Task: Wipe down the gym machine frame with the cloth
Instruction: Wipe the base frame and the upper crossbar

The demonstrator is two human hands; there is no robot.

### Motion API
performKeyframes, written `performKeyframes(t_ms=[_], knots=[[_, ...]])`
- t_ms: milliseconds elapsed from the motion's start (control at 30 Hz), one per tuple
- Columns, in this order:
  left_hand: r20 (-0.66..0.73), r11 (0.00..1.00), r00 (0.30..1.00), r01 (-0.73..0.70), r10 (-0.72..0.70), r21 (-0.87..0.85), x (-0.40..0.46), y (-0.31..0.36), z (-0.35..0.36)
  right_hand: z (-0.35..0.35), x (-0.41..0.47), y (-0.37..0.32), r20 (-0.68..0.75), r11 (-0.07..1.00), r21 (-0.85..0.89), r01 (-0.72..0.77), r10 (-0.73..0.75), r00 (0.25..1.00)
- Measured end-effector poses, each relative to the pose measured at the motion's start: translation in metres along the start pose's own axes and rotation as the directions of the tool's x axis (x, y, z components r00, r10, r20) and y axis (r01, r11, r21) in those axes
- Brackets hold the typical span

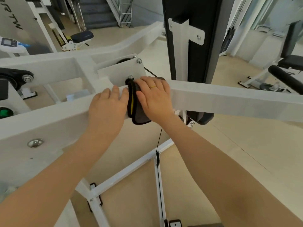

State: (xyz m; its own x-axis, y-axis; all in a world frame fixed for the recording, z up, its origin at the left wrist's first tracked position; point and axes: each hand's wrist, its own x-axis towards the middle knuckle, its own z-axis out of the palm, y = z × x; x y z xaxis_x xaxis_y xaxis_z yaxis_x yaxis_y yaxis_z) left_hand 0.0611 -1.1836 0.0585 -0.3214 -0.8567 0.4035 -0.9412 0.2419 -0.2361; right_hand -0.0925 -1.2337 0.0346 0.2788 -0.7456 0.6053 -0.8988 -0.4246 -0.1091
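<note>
Dark, soft cloth [139,104] lay draped over the white frame [229,95]; light and limp, it probably handles best pressed flat under a palm. Right hand [154,97] pressed it with fingers straight. Left hand [108,102] rested open on the frame, just beside.

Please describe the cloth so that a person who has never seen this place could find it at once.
Find the tall black column in the middle of the gym, then the white beam crossing in front of it. The cloth is draped over that beam, under the right hand, just beside the left hand. It is the only dark soft thing there, with a yellow stripe.
</note>
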Motion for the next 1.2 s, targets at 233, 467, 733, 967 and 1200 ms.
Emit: performKeyframes(t_ms=[233, 467, 733, 967, 1200], knots=[[0.114, 0.955, 0.993, 0.019, 0.015, -0.295, -0.009, -0.034, -0.03, -0.006, -0.025, 0.037, -0.04, 0.937, -0.184, -0.296, 0.294, 0.955], [0.147, 0.965, 0.989, 0.009, 0.03, -0.261, -0.039, -0.065, -0.043, 0.013, -0.021, -0.098, 0.012, 0.858, 0.402, -0.319, 0.344, 0.939], [0.143, 0.952, 0.986, -0.034, 0.082, -0.306, -0.044, -0.082, -0.036, 0.021, -0.025, -0.102, -0.008, 0.869, 0.361, -0.338, 0.365, 0.931], [0.174, 0.96, 0.983, -0.006, 0.057, -0.281, -0.044, -0.077, -0.037, 0.011, -0.012, -0.054, -0.025, 0.851, 0.171, -0.497, 0.508, 0.861], [0.129, 0.942, 0.991, 0.01, 0.035, -0.336, -0.043, -0.075, -0.04, 0.002, -0.014, -0.101, -0.026, 0.987, 0.156, 0.038, -0.034, 0.999]])
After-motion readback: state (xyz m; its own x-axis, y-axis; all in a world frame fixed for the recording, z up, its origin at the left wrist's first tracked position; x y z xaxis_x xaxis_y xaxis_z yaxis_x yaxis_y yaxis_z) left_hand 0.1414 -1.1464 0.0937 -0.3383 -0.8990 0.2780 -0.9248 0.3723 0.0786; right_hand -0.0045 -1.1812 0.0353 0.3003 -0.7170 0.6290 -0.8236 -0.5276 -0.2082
